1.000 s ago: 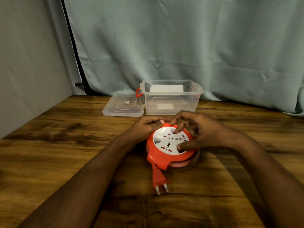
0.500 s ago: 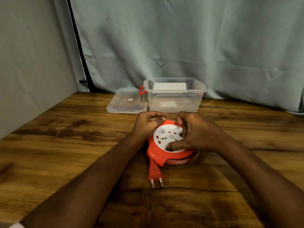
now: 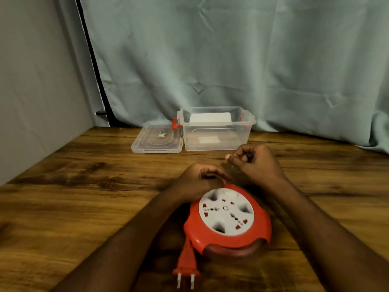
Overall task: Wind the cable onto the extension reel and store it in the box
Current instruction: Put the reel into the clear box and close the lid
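Observation:
The red extension reel (image 3: pixel 228 239) with a white socket face lies flat on the wooden table (image 3: pixel 73 197). Its red plug (image 3: pixel 186 264) sticks out at the front left, prongs toward me; no loose cable shows. My left hand (image 3: pixel 200 182) curls over the reel's far left rim, gripping it. My right hand (image 3: pixel 254 161) hovers just beyond the reel, fingers curled shut with nothing in them. The clear plastic box (image 3: pixel 216 131) stands open at the back of the table.
The box's clear lid (image 3: pixel 157 140) lies flat to the left of the box, next to a red latch (image 3: pixel 174 123). A pale curtain (image 3: pixel 231 60) hangs behind the table. A grey wall (image 3: pixel 31 81) borders the left side.
My right hand has lifted off the reel's white face and moved away toward the box, closing into a loose fist. The left hand stays on the rim. The plug has drawn closer to the reel.

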Demonstrator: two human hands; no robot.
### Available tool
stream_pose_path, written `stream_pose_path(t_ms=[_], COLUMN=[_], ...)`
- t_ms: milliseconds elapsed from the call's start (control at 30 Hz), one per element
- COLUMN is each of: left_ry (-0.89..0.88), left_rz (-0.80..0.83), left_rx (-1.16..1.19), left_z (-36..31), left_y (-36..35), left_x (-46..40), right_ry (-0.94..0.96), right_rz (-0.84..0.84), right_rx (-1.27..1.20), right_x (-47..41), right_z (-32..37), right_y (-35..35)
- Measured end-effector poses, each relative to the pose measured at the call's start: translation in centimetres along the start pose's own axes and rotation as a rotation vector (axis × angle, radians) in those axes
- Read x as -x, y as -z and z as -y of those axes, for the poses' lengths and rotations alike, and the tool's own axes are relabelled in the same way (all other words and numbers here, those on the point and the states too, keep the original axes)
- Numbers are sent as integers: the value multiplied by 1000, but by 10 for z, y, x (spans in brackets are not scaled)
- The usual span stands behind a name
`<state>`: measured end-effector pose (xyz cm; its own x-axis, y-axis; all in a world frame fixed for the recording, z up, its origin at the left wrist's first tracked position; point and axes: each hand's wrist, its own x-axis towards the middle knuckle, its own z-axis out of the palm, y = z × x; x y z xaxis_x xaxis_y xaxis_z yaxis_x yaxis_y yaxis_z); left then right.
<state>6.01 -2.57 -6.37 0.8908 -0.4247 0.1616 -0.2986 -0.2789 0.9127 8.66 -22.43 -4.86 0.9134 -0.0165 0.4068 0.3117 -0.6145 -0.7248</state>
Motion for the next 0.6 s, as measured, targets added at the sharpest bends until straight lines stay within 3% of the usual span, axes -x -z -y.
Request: stream_pose_path(t_ms=[133, 200, 333, 400, 500, 600], left_ry=[-77, -107, -215, -261, -202, -180], left_rz=[13, -59, -636, -799, -732, -624], left_rx=[-84, -92, -229, -433, -587, -525], left_z=[-8, -11, -5, 1, 11, 31], left_y=[-7, -5, 19, 37, 54, 52], left_x=[4, 4, -8, -20, -40, -51], right_ry=[-4, -24, -15, -54, -157, -170], right_rz=[-82, -150, -391, -387, -196, -80], right_rx=[16, -17, -179, -261, -432, -602], right_x=[-3, -7, -22, -28, -38, -44], right_z=[-8, -11, -16, -23, -32, -38], right_y=[1, -1, -3, -6, -15, -18])
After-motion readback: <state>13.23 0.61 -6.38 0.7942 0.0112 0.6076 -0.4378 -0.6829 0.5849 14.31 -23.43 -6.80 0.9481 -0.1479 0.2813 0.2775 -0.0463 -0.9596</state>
